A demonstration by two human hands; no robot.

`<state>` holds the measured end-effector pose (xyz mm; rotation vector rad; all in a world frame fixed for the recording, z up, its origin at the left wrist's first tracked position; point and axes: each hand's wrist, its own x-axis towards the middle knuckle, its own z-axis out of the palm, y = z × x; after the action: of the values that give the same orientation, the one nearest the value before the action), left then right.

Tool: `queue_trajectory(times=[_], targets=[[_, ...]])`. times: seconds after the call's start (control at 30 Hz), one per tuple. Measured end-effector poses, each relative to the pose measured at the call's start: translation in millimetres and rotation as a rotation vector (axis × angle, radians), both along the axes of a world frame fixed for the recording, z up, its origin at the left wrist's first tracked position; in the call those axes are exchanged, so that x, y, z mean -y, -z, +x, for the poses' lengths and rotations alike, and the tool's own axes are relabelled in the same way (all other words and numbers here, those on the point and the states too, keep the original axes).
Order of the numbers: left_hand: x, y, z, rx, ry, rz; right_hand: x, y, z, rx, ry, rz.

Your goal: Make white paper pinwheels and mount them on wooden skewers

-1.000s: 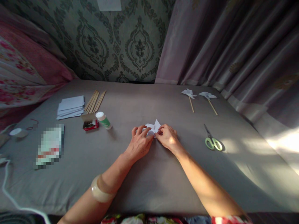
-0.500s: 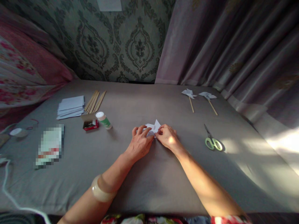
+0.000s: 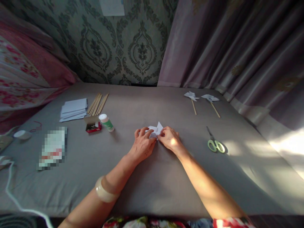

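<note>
A broad, pale bangle (image 3: 104,194) circles the left forearm (image 3: 123,169), smooth and cream-coloured, its outer side catching a bright glint. I can make out a cluster of small dark specks on the back of the left hand (image 3: 142,145), which is bare of gloves; the right hand (image 3: 170,139) is bare too, with fainter specks. At the near right, a sleeve (image 3: 229,223) patterned in red and white ends well short of the wrist. Along the near edge runs a floral garment (image 3: 163,223) in red, green, white and black.
</note>
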<state>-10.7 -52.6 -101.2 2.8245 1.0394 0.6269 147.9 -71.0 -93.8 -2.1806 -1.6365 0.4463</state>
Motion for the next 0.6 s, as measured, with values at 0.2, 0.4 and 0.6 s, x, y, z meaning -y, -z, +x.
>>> queue_trajectory(times=[0.2, 0.4, 0.6], targets=[[1.0, -3.6, 0.9, -0.021, -0.018, -0.033, 1.2, 2.9, 0.6, -0.003, 0.005, 0.039], [2.4, -5.9, 0.9, -0.035, -0.035, -0.049, 0.2, 0.3, 3.1, -0.029, -0.007, 0.046], [5.6, -8.0, 1.3, -0.035, -0.043, -0.054, 1.9, 2.8, 21.7, -0.129, -0.034, 0.162]])
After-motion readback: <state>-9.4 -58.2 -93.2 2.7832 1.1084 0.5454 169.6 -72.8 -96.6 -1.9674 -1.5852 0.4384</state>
